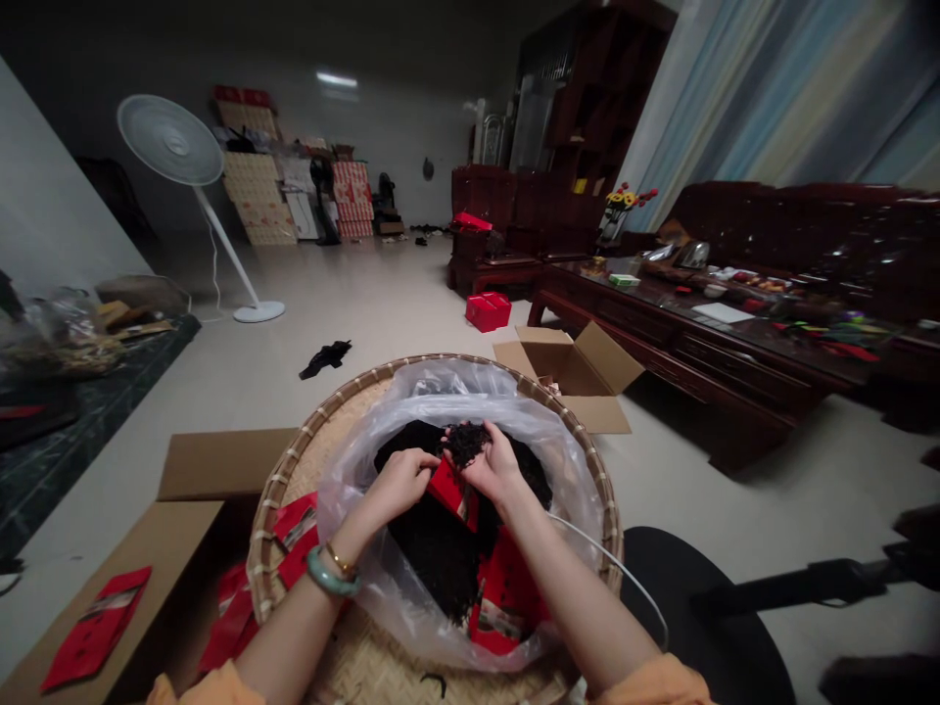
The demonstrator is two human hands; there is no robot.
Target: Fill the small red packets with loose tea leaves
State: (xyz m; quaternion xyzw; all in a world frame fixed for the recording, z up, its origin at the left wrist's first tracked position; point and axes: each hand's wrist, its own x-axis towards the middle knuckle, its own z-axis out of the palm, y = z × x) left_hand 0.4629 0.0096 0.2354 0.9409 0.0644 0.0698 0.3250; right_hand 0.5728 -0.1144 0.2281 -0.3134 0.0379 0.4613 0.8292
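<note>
My left hand [400, 482] pinches the upper edge of a small red packet [453, 493], which tilts over the open plastic bag [352, 480]. Cupped palm up just above that packet, my right hand [497, 463] holds a clump of dark dried tea leaves [466, 444]. More dark leaves [433, 558] fill the clear bag below both hands. Another red packet [506, 602] lies in the bag near my right forearm. The bag sits in a round woven bamboo tray [298, 450].
Red packets [294, 529] lie on the tray's left side. An open cardboard box [183, 539] stands at left, with a red packet [95, 627] on its flap. Beyond the tray are another open box [565, 367], a red box [489, 311] and a wooden table [661, 323]. A black round base [682, 607] is at right.
</note>
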